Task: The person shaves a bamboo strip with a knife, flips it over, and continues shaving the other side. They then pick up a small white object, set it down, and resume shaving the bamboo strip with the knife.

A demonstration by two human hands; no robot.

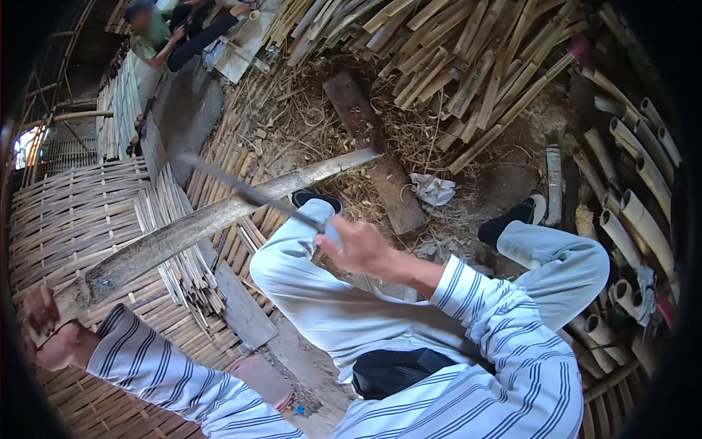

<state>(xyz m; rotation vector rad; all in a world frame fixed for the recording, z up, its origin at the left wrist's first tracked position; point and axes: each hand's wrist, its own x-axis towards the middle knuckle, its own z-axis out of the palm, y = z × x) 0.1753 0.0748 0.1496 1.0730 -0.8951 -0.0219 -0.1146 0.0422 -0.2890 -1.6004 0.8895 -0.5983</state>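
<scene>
Bamboo slat (212, 219): you are gripping its near-left end in your left hand (55, 333), long axis running far-right across your knee. Blade (241, 189): your right hand (358, 247) is clasping its handle, edge slanting far-left above the slat's middle.

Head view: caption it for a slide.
Seated person's left hand grips a bamboo slat; right hand holds a long blade over it.

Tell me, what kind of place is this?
Probably a bamboo workshop. Split bamboo strips lie heaped on the ground, cut bamboo tubes are stacked at one side, and the left hand holds a long bamboo slat while the right hand swings a blade.
</scene>
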